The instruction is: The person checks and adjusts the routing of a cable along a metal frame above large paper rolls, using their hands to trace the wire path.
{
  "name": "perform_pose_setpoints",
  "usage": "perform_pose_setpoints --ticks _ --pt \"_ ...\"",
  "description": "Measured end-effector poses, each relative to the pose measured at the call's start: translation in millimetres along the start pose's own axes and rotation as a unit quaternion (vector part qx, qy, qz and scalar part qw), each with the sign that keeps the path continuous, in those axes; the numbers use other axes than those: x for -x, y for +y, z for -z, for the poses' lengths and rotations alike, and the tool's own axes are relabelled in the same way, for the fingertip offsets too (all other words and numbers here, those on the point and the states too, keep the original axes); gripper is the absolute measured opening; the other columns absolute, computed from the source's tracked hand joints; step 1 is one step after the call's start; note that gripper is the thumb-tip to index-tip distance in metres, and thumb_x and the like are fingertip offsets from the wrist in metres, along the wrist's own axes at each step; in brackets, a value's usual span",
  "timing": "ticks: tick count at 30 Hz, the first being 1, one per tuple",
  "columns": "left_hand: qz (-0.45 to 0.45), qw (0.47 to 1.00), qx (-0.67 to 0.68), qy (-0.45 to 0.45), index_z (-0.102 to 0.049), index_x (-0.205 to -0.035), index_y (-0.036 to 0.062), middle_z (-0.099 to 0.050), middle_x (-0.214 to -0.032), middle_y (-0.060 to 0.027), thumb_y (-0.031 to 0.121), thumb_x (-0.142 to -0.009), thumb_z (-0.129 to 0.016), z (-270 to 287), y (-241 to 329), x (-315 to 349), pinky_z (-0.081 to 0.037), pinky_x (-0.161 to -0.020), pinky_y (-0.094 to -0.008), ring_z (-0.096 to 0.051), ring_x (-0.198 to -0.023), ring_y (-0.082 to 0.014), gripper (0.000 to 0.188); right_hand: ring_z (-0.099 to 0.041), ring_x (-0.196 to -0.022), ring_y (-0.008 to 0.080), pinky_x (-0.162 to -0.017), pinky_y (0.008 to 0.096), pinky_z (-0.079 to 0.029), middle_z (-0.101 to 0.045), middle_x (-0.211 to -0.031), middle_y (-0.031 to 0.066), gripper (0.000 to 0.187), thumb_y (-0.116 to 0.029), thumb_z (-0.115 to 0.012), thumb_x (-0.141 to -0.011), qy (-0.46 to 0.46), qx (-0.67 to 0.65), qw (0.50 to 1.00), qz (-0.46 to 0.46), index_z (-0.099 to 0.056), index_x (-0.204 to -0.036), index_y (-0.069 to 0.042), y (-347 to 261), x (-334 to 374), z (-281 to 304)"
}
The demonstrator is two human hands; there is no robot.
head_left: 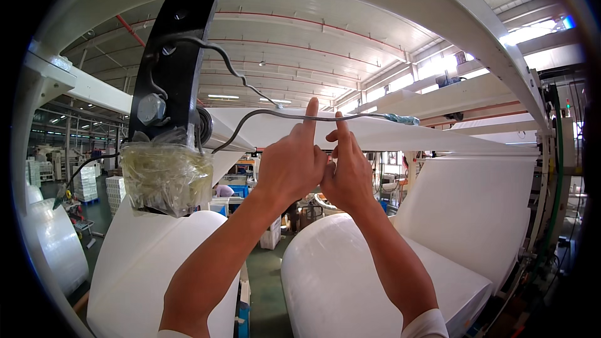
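Observation:
Both my arms reach up into the middle of the view. My left hand (290,161) has its index finger stretched upward, with the other fingers curled in. Beside it, my right hand (349,172) also points its index finger up, its other fingers bent. A dark cable (263,112) runs across both index fingers, in front of them; whether they press on it I cannot tell. Its right end is wrapped in greenish tape (400,119). At left the cable comes from behind a black metal bracket (178,69) with a large bolt (150,109). Plastic film (166,175) wraps the bracket's lower end.
A wide white sheet (469,213) hangs at right. Large white rolls (369,275) stand below my arms, with another roll (59,244) far left. A cream frame beam (463,6) arches overhead. Cables and machine parts line the right edge. Farther back are stacked white crates (86,181).

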State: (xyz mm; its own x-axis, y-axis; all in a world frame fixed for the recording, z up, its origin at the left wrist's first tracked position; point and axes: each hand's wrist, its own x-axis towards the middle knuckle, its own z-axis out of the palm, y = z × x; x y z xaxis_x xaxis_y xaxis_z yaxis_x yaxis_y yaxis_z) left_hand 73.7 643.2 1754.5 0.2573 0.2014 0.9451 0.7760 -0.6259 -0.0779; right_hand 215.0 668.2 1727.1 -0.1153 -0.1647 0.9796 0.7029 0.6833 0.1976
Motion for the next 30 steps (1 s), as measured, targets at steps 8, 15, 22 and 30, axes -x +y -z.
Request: perform_pose_setpoints --ticks 8,15,22,30 --pt "-0.032 0.998 -0.007 0.05 -0.02 -0.157 0.0024 -0.063 -0.098 -0.0173 0.02 -0.088 -0.055 -6 -2 4 -0.056 -0.064 -0.0446 -0.068 -0.075 -0.0334 0.08 -0.061 -0.078 0.0237 -0.068 0.0399 -0.051 -0.062 -0.108 0.0092 0.087 0.006 -0.059 -0.076 -0.007 0.016 1.0 -0.007 -0.025 -0.155 -0.006 6 2 3" --pt "-0.033 0.998 -0.011 0.055 -0.021 -0.157 0.0025 -0.064 -0.097 -0.0168 0.02 -0.088 -0.055 -7 -3 4 -0.056 -0.064 -0.044 -0.068 -0.074 -0.0328 0.079 -0.061 -0.081 0.0269 -0.067 0.0405 -0.051 -0.062 -0.105 0.0098 0.08 0.003 -0.062 -0.078 -0.028 0.001 0.999 -0.026 -0.032 -0.151 -0.008 0 -4 5" --pt "0.006 1.0 -0.015 -0.006 -0.014 -0.158 0.0044 -0.066 -0.106 -0.017 0.022 -0.091 -0.053 1 1 4 -0.055 -0.077 -0.0458 -0.069 -0.086 -0.0357 0.08 -0.065 -0.093 0.0343 -0.067 0.0425 -0.052 -0.064 -0.104 0.0144 0.073 0.001 -0.063 -0.076 -0.035 0.004 0.999 -0.028 -0.038 -0.145 -0.006 -5 -6 6" --pt "0.005 1.0 -0.007 0.007 -0.016 -0.158 0.004 -0.066 -0.106 -0.0169 0.022 -0.09 -0.053 2 -1 5 -0.055 -0.076 -0.0464 -0.069 -0.085 -0.036 0.079 -0.065 -0.092 0.0353 -0.067 0.0429 -0.052 -0.063 -0.106 0.0145 0.07 0.001 -0.063 -0.076 -0.033 0.0 0.999 -0.024 -0.039 -0.143 -0.006 -4 -7 4"
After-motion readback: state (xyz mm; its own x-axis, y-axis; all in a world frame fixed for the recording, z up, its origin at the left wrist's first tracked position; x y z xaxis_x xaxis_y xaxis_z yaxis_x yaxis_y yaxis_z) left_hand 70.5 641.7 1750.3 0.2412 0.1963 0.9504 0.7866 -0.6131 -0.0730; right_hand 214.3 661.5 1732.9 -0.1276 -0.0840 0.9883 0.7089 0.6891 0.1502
